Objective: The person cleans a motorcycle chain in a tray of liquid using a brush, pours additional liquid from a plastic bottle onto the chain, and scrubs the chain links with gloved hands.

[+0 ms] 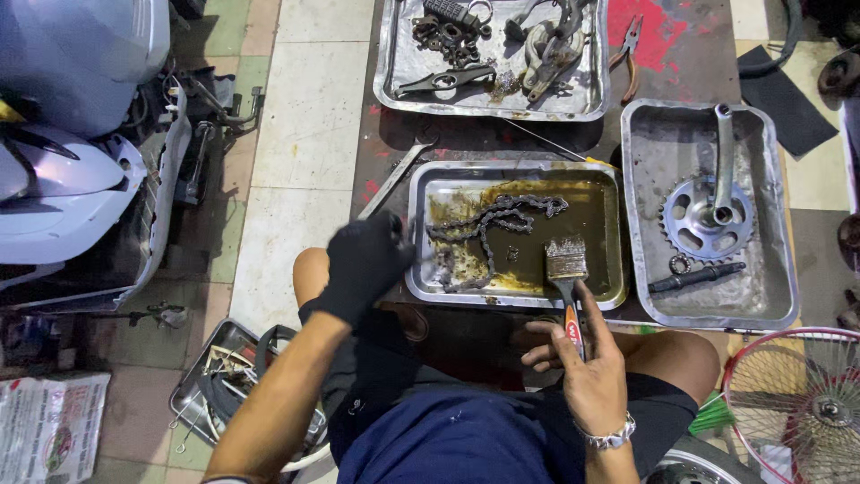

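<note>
Floor: tiled workshop floor (pixel 309 116) in pale and green squares, a dark board (pixel 690 54) with red paint patches laid over it carrying three metal trays.
Centre tray: shallow rectangular steel tray (pixel 515 300) with brown oily liquid, a greasy dark bicycle chain (pixel 488 224) coiled in its 9 o'clock half.
Left hand: black-gloved left hand (pixel 365 260) at the tray's 9 o'clock edge, beside the chain; the blur hides whether it grips anything.
Right hand: bare right hand (pixel 587 363), silver bracelet at the wrist, clamped on the orange handle of a flat grey-bristled paintbrush (pixel 566 264), bristles over the tray at 5 o'clock.
Right tray: steel tray (pixel 770 305) at 3 o'clock holding a silver chainring with crank arm (pixel 708 215).
Far tray: steel tray (pixel 408 90) at 12 o'clock with assorted dark metal parts.
Left: white scooter body (pixel 72 161) at 9 o'clock.
</note>
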